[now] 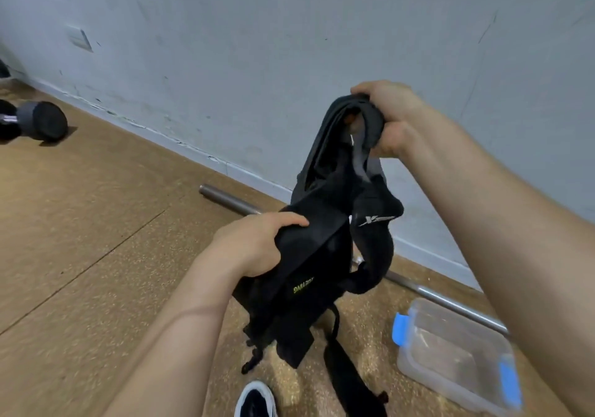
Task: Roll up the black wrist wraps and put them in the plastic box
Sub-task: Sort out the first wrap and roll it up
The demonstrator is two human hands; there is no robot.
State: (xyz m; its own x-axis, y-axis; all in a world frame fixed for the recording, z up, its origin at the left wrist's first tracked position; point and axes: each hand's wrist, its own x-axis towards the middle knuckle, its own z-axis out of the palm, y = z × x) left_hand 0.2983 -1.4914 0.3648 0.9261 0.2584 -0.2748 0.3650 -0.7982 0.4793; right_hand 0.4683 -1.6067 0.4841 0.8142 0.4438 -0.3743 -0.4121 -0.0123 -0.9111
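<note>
1. Black wrist wraps point(325, 239) dangle mid-air, a tangle that looks soft, light and floppy; probably best taken by one strap end.
2. Right hand point(392, 117) clutches the top, left hand point(254, 242) grips the middle.
3. Plastic box point(450, 349) sits open on the floor nearby.

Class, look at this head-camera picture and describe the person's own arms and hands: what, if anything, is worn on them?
The left hand and right hand are bare: no gloves, rings, watch or wristband show. Both forearms are uncovered as far as the frame reaches, with no sleeve in view. No tattoos or printed markings can be seen.
</note>
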